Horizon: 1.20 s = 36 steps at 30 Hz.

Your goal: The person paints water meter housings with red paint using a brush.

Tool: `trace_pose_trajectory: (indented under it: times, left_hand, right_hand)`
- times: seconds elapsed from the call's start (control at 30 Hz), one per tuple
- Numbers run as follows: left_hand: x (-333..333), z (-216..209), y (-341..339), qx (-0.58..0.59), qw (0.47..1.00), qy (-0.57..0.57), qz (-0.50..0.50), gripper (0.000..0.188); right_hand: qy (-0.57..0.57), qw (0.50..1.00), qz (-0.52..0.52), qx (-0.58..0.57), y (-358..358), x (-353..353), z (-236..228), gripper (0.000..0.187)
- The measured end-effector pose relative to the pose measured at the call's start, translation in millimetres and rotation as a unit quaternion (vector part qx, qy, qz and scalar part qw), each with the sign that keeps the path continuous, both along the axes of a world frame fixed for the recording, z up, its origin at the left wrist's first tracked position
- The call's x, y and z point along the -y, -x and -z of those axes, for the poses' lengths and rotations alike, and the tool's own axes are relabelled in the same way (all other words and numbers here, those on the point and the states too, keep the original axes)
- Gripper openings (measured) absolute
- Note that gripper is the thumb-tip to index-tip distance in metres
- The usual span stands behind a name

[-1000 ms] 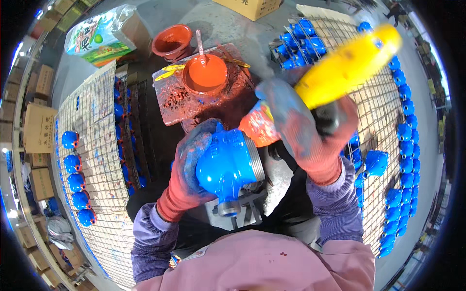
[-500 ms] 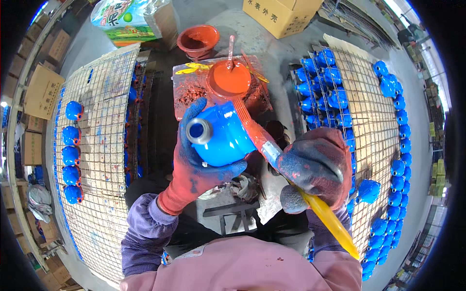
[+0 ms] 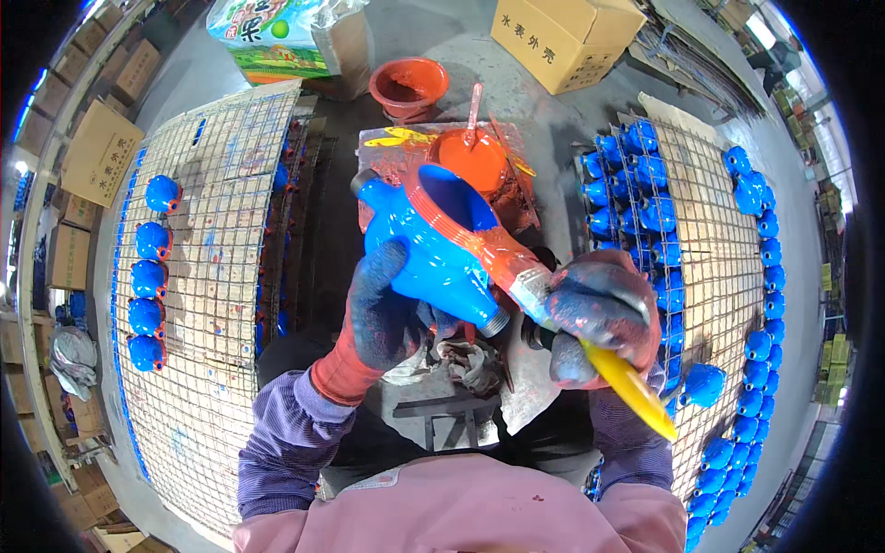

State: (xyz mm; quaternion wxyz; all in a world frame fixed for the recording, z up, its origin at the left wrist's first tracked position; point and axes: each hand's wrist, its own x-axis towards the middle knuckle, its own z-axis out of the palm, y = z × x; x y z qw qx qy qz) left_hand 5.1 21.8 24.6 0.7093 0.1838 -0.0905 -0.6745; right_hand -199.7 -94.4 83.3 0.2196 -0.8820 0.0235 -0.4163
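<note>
My left hand [image 3: 387, 309], in a paint-stained glove, grips a blue-painted cast metal fitting [image 3: 433, 249] held up at chest height with its round flange facing me. The flange rim is orange. My right hand [image 3: 604, 313], also gloved, holds a paintbrush [image 3: 553, 309] with a yellow handle; its orange-loaded bristles lie against the flange rim. Beyond the fitting stands an open can of orange paint [image 3: 472, 158] with a stick in it, on a paint-smeared stand [image 3: 392, 152].
Wire-mesh racks flank me: the left rack [image 3: 212, 276] carries a column of blue fittings [image 3: 147, 276], the right rack [image 3: 710, 249] holds several more blue fittings [image 3: 756, 304]. An orange bowl [image 3: 407, 85], a cardboard box [image 3: 564, 37] and a printed sack [image 3: 277, 37] sit farther back.
My left hand has tilted the fitting so its open flange now faces me. The brush has stayed on the rim, moving along it, while my right hand shifted slightly right.
</note>
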Motion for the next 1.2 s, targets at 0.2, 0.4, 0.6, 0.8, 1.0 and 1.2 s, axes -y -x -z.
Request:
trace_pose_trajectory:
  times: [0.2, 0.4, 0.6, 0.8, 1.0, 1.2]
  left_hand:
    - [0, 8, -7, -0.169, 0.980, 0.052, 0.093, 0.092]
    - [3, 18, 2, -0.215, 0.961, 0.107, 0.137, 0.100]
    - [3, 14, 6, -0.275, 0.932, 0.124, 0.202, 0.106]
    - [6, 13, 0, -0.164, 0.962, 0.120, 0.180, 0.112]
    - [-2, 0, -10, 0.289, 0.955, -0.064, -0.002, 0.099]
    - [2, 8, 3, 0.694, 0.712, 0.030, -0.106, 0.097]
  right_hand:
    - [-0.078, 0.990, 0.064, 0.099, -10, 5, 17, 0.026]
    - [-0.272, 0.940, -0.022, 0.204, -13, 9, 39, 0.029]
    - [-0.444, 0.854, -0.051, 0.267, -11, 11, 58, 0.054]
    - [-0.414, 0.886, 0.068, 0.197, -10, 35, 50, 0.025]
    - [-0.509, 0.816, 0.102, 0.254, -8, 37, 40, 0.027]
    - [-0.455, 0.865, 0.213, 0.020, 1, 47, 36, 0.027]
